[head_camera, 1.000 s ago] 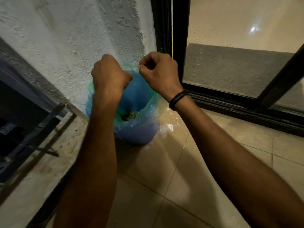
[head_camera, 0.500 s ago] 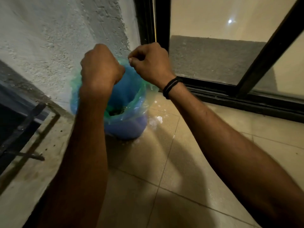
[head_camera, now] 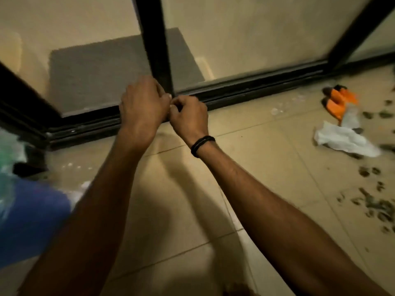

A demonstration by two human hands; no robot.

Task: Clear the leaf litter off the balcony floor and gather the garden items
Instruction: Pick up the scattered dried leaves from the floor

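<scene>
Left hand point(head_camera: 143, 107): raised over the tiled floor point(head_camera: 192, 189) in front of the black door frame point(head_camera: 156, 39), fingers curled toward the other hand. Right hand point(head_camera: 189, 115): just beside it, fingertips touching the left's, fingers curled in, black wristband point(head_camera: 202, 145) on the wrist. Grip on both: curled shut, but impossible to tell whether anything small is pinched between the fingertips. Leaf litter point(head_camera: 376, 206): scattered dark bits on the floor at the right edge, well apart from both hands, more near the door track farther back. Orange gloves point(head_camera: 337, 101): lying on the floor at right, close to the door track, blurred. White crumpled sheet point(head_camera: 346, 142): on the floor just beside the gloves, nearer the camera. Blue bin point(head_camera: 32, 221): at the left edge, partly behind the left forearm, green bag point(head_camera: 8, 159) showing above it. Grey mat point(head_camera: 96, 77): behind the glass, beyond the hands.
</scene>
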